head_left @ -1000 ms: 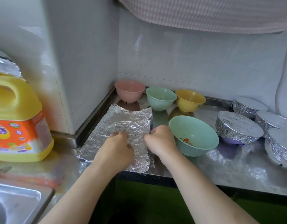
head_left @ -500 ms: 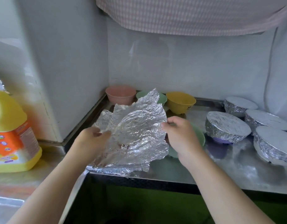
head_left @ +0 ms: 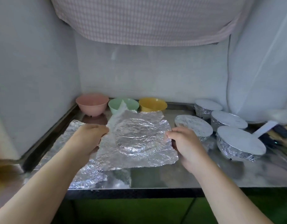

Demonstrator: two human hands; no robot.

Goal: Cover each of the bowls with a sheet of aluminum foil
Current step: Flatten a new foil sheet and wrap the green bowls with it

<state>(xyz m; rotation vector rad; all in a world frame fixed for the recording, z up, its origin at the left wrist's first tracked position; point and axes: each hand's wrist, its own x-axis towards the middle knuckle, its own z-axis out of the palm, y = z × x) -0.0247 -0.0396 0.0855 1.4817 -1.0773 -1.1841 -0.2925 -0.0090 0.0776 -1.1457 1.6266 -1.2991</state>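
A crinkled foil sheet (head_left: 136,143) lies spread over the front bowl, which is hidden beneath it; a round rim shape shows through. My left hand (head_left: 87,139) pinches the sheet's left edge and my right hand (head_left: 183,143) pinches its right edge. More foil (head_left: 84,175) lies flat on the steel counter (head_left: 188,177) under my left arm. At the back stand uncovered pink (head_left: 92,105), green (head_left: 116,105) and yellow (head_left: 153,105) bowls. Several foil-covered bowls (head_left: 236,141) sit to the right.
A white wall boxes in the counter's left side and back. A checked cloth (head_left: 147,18) hangs overhead. Utensils with dark handles (head_left: 278,135) lie at the far right. A cable (head_left: 227,75) runs down the right wall.
The foil sheet went from flat on the counter, up into the air, then down over the green front bowl. Both hands moved right with it, and the view shifted right.
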